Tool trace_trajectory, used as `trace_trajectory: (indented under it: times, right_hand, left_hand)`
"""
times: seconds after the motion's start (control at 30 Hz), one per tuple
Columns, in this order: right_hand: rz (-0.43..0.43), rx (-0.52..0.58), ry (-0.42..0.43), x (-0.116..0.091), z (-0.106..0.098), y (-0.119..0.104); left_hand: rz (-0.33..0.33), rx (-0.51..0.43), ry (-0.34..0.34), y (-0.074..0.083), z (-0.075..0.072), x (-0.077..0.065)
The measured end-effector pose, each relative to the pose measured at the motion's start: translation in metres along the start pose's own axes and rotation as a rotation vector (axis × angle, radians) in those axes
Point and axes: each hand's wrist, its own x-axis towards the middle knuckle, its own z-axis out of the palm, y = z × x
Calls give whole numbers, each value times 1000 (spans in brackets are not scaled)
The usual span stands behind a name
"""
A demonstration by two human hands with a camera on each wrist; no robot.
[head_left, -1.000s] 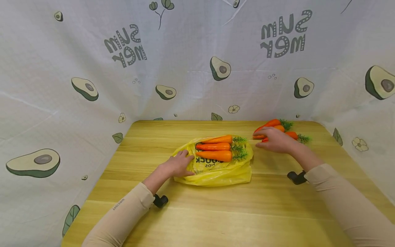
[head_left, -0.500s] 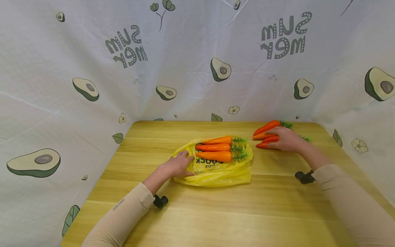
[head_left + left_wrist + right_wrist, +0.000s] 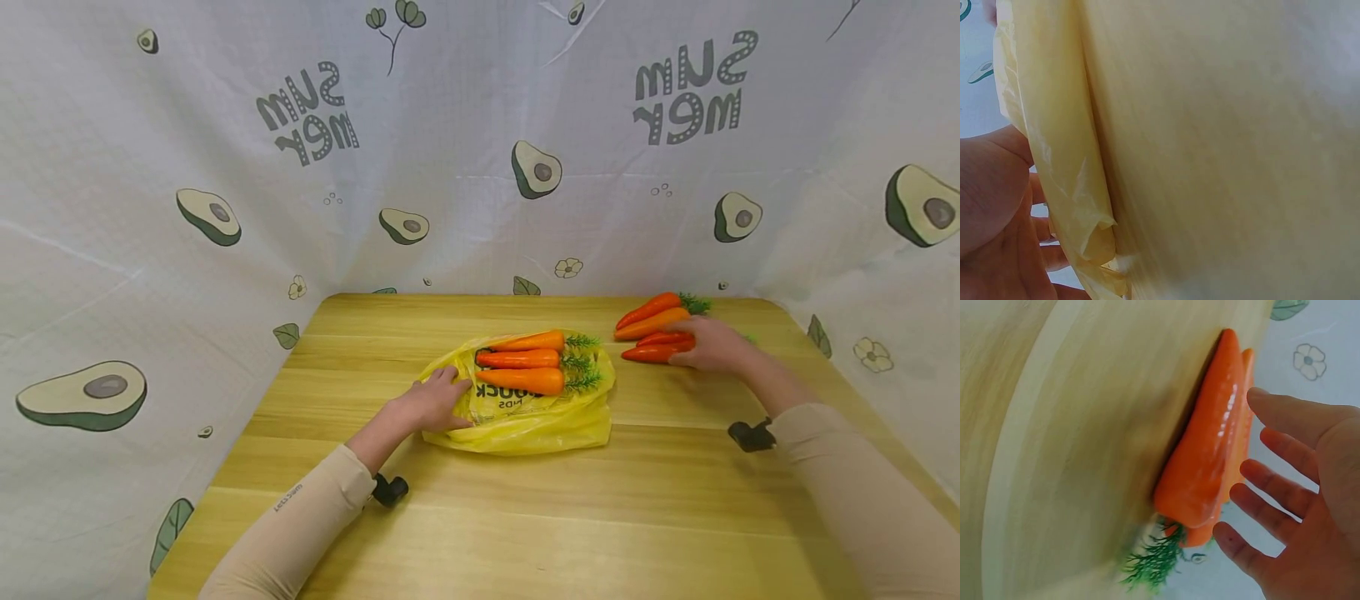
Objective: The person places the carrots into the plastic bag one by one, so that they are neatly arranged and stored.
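My left hand (image 3: 433,402) rests on the left end of a flattened yellow plastic bag (image 3: 517,437), its fingers spread. In the left wrist view the bag's folded edge (image 3: 1063,137) hides part of that hand. Three orange carrots (image 3: 525,381) with green tops lie side by side on the bag, their tips to the left. My right hand (image 3: 708,346) is over several more carrots (image 3: 651,323) at the back right. The right wrist view shows its fingers loosely extended beside a shiny carrot (image 3: 1200,450), with nothing gripped. Its fingers hide some green tops in the head view.
Everything lies on a light wooden table (image 3: 480,517). A white cloth (image 3: 450,100) printed with avocados and lettering hangs behind it and along both sides. Black wrist-worn devices (image 3: 752,435) sit below both wrists.
My right hand has moved right along the back-right carrots, uncovering more of their tips. My left hand, the bag and its three carrots have stayed in place.
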Motion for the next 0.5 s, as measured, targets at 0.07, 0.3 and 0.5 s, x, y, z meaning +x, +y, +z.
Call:
trace_trajectory:
  times: [0.07,0.3,0.5]
  right_hand:
    - [8,-6,-9,-1,1,2]
    - [40,-36,-22,-3,5,7]
    - [31,-97,-26,-3,6,10]
  left_hand:
    - [-1,-1,2,0,0,0]
    - [-5,-1,-2,0,0,0]
    - [-7,-3,-4,0,1,0]
